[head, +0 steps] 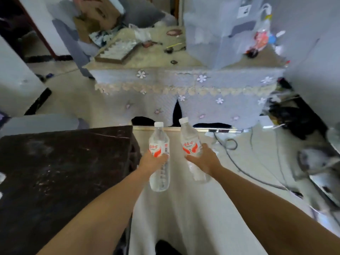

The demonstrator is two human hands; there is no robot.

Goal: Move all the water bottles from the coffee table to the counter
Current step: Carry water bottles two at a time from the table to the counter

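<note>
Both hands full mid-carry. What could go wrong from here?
1. Cables trail across the floor by the right hand's side: possible trip.
2. The counter ahead is cluttered with a tray and bags, so set-down space looks tight.
3. The left hand holds its bottle mid-body with nothing free to catch a slip.

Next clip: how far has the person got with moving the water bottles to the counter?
Mid-carry. Done: the visible part of the dark coffee table holds no bottles. In hand: the left hand grips one water bottle and the right hand grips another, both held over the floor. Left: setting them down; none shows on the cloth-covered counter ahead.
</note>
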